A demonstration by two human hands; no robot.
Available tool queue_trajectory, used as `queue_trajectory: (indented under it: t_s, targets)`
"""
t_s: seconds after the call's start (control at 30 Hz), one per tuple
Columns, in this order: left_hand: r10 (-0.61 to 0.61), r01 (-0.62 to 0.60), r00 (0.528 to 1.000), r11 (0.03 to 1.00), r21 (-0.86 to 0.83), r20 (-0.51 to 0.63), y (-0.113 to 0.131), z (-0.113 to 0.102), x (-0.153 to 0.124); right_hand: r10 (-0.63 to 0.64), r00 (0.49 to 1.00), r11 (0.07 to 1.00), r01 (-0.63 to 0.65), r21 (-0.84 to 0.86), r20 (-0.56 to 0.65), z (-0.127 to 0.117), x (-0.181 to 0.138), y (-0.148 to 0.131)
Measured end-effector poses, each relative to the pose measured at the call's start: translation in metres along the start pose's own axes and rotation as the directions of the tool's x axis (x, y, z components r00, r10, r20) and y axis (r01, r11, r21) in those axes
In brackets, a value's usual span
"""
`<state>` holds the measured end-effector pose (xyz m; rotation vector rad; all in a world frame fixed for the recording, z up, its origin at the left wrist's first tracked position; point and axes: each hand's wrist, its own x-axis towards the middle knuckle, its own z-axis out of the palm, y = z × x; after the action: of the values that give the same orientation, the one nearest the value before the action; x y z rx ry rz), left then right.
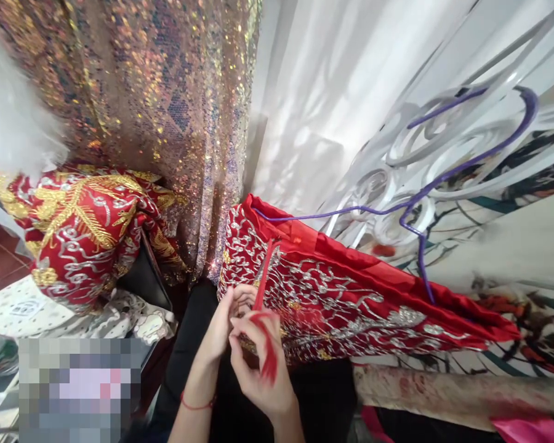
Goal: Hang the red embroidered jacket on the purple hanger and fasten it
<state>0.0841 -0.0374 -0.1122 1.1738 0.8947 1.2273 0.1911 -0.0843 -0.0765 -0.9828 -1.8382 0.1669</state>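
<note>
A tailoring or costume workshop: sequined fabric point(157, 98), embroidered red garments point(87, 227), a hanger point(443, 178).

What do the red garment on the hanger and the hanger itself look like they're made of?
Red garment: seemingly glossy satin-like fabric, smooth sheen along its top edge, covered in raised silver and gold embroidery. Purple hanger: thin bent rod, probably coated wire or plastic; the look leaves it open.

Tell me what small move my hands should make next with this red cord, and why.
Probably draw the red cord taut with the right hand: it runs up to the red embroidered garment, its tassel end lies loose across the fingers, and the left hand pinches beside it.
</note>
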Motion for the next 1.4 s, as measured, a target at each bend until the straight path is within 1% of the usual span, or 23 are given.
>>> queue_trajectory:
  t_s: [0.07, 0.1, 0.17, 0.23, 0.33, 0.4, 0.5, 0.57, 0.63, 0.7, 0.77, 0.87, 0.93, 1.0, 1.03, 1.07, 1.13, 1.2, 1.23, 1.3, 1.33, 1.4]
  targets:
    - [-0.075, 0.088, 0.993, 0.984, -0.153, 0.093, 0.004, -0.003, -0.001, -0.020, 0.998, 0.993, 0.013, 0.114, 0.067, 0.001, -0.016, 0.013]
    - [-0.091, 0.115, 0.987, 0.977, -0.180, 0.135, 0.005, -0.003, -0.002, -0.032, 0.994, 0.984, 0.013, 0.180, 0.101, 0.000, -0.021, 0.020]
    - [-0.111, 0.135, 0.979, 0.982, -0.134, 0.171, 0.008, 0.001, -0.001, -0.030, 0.985, 0.953, -0.023, 0.303, 0.167, -0.004, -0.025, 0.035]
    - [-0.139, 0.150, 0.981, 0.986, -0.067, 0.137, 0.008, 0.007, 0.001, -0.006, 0.975, 0.921, -0.080, 0.381, 0.221, -0.011, -0.026, 0.046]
    - [-0.124, 0.124, 0.992, 0.992, 0.024, 0.003, 0.000, 0.012, 0.006, 0.053, 0.965, 0.884, -0.165, 0.438, 0.256, -0.025, -0.027, 0.055]
    - [-0.083, 0.087, 0.995, 0.993, 0.079, -0.059, -0.008, 0.011, 0.008, 0.114, 0.966, 0.852, -0.216, 0.476, 0.233, -0.033, -0.030, 0.058]
    - [-0.028, 0.037, 0.997, 0.991, 0.128, -0.070, -0.016, 0.006, 0.010, 0.252, 0.958, 0.801, -0.288, 0.525, 0.140, -0.037, -0.035, 0.062]
    - [0.008, 0.001, 0.998, 0.988, 0.152, -0.060, -0.018, 0.006, 0.011, 0.381, 0.921, 0.777, -0.365, 0.513, 0.079, -0.030, -0.038, 0.065]
    - [0.062, -0.054, 0.997, 0.979, 0.195, -0.038, -0.018, 0.009, 0.012, 0.483, 0.873, 0.741, -0.451, 0.497, 0.072, -0.020, -0.039, 0.069]
    - [0.124, -0.119, 0.992, 0.964, 0.237, -0.007, -0.016, 0.014, 0.011, 0.530, 0.842, 0.716, -0.506, 0.481, 0.096, -0.008, -0.038, 0.072]
    - [0.166, -0.167, 0.986, 0.952, 0.258, 0.028, -0.016, 0.019, 0.010, 0.554, 0.827, 0.718, -0.533, 0.449, 0.095, 0.000, -0.037, 0.073]
    - [0.173, -0.181, 0.984, 0.948, 0.260, 0.051, -0.017, 0.019, 0.009, 0.594, 0.802, 0.718, -0.566, 0.405, 0.066, 0.005, -0.037, 0.075]
    - [0.166, -0.163, 0.986, 0.951, 0.263, 0.013, -0.020, 0.014, 0.010, 0.624, 0.780, 0.710, -0.587, 0.388, 0.037, 0.003, -0.038, 0.078]
    - [0.163, -0.136, 0.985, 0.943, 0.305, -0.064, -0.022, 0.008, 0.011, 0.661, 0.750, 0.692, -0.617, 0.375, 0.013, 0.000, -0.041, 0.083]
    - [0.156, -0.113, 0.982, 0.936, 0.334, -0.107, -0.023, 0.005, 0.011, 0.686, 0.727, 0.665, -0.639, 0.386, 0.022, -0.002, -0.042, 0.085]
    - [0.139, -0.082, 0.981, 0.930, 0.359, -0.137, -0.023, 0.002, 0.011, 0.713, 0.699, 0.621, -0.665, 0.414, 0.053, -0.003, -0.043, 0.087]
    - [0.071, -0.015, 0.987, 0.930, 0.367, -0.141, -0.023, 0.000, 0.010, 0.741, 0.642, 0.487, -0.716, 0.500, 0.197, -0.005, -0.044, 0.089]
    - [-0.009, 0.037, 0.996, 0.942, 0.335, -0.085, -0.020, 0.001, 0.007, 0.707, 0.608, 0.341, -0.741, 0.578, 0.362, -0.005, -0.043, 0.089]
    - [-0.034, 0.049, 0.998, 0.947, 0.318, -0.052, -0.018, 0.003, 0.006, 0.674, 0.606, 0.289, -0.743, 0.604, 0.422, -0.004, -0.042, 0.088]
    - [-0.057, 0.058, 0.998, 0.955, 0.290, -0.010, -0.014, 0.007, 0.003, 0.620, 0.621, 0.240, -0.732, 0.638, 0.480, 0.000, -0.040, 0.084]
    - [-0.058, 0.057, 0.998, 0.959, 0.277, -0.005, -0.011, 0.008, 0.002, 0.604, 0.633, 0.240, -0.724, 0.647, 0.484, 0.002, -0.040, 0.083]
    - [-0.045, 0.047, 0.999, 0.967, 0.252, -0.011, -0.008, 0.009, 0.001, 0.579, 0.656, 0.270, -0.715, 0.645, 0.485, 0.008, -0.041, 0.081]
